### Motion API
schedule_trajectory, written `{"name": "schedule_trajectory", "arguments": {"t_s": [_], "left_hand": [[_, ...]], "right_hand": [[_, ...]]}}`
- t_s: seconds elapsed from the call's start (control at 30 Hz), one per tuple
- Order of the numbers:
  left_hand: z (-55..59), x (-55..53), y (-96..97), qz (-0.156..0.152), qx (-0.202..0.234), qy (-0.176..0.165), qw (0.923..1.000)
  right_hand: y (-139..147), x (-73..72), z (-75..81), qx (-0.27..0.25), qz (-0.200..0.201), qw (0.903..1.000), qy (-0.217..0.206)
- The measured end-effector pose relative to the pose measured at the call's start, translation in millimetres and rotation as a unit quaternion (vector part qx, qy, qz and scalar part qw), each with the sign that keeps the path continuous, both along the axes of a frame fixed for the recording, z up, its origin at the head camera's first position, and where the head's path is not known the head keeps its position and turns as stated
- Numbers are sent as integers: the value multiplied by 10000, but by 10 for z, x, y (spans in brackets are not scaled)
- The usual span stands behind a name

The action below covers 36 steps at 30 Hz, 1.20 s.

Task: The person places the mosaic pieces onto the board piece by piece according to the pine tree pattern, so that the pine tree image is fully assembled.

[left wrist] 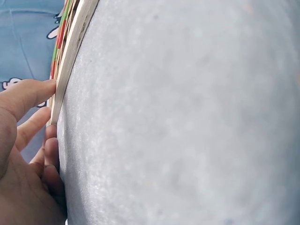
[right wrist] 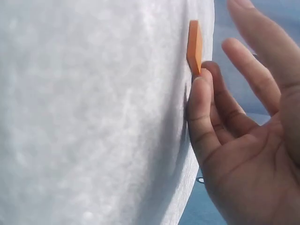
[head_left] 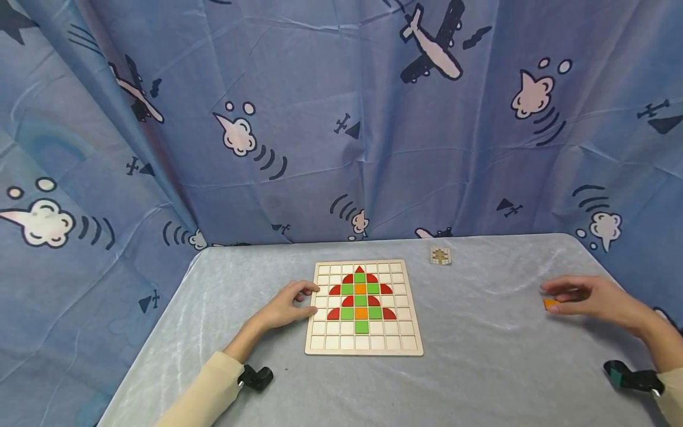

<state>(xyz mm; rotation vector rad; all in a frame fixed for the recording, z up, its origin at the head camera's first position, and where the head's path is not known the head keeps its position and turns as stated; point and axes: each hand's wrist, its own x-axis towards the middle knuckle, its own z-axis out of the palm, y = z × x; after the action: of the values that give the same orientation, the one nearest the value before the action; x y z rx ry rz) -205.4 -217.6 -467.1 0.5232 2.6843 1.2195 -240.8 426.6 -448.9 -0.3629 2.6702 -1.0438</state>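
In the head view the left hand [head_left: 290,305] is at the left edge of a square wooden grid board [head_left: 331,343], thumb and fingertips touching its side. Up close, the left wrist view shows the thumb [left wrist: 40,91] on the board's pale edge [left wrist: 70,58]. Red, green and orange pieces form a tree on the board. Far to the right, the right hand [head_left: 589,299] is low over an orange tile [head_left: 550,304]. Loosely bent fingertips [right wrist: 201,91] are right at one corner of the orange tile [right wrist: 194,46]; thumb and index finger are spread apart.
Behind the board, to the right, lies a small card [head_left: 440,255] printed with a tree pattern. Grey cloth [head_left: 480,362] covers the table. A blue patterned curtain [head_left: 299,118] hangs at its back and sides.
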Motion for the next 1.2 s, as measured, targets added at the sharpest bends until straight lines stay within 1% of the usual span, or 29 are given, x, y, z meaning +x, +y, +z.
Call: {"name": "schedule_trajectory", "arguments": {"t_s": [0.23,0.37,0.6,0.83,1.0,1.1,1.2], "left_hand": [[17,12,0,-18,13,16,10000],[16,13,1,-14,14,25,10000],[13,11,2,-4,14,18,10000],[7,4,2,9,-2,-9,10000],[-1,1,0,29,-9,-36,10000],[-4,0,-1,36,-7,-42,10000],[-7,-2,-1,38,-18,-30,10000]], "right_hand": [[17,-25,16,382,57,9992,-82],[37,-42,18,386,31,9992,-122],[31,-55,16,532,126,9985,46],[26,-31,14,380,354,9985,177],[19,-24,1,308,365,9987,199],[11,-14,-1,253,293,9991,194],[-7,8,6,123,211,9997,61]]}}
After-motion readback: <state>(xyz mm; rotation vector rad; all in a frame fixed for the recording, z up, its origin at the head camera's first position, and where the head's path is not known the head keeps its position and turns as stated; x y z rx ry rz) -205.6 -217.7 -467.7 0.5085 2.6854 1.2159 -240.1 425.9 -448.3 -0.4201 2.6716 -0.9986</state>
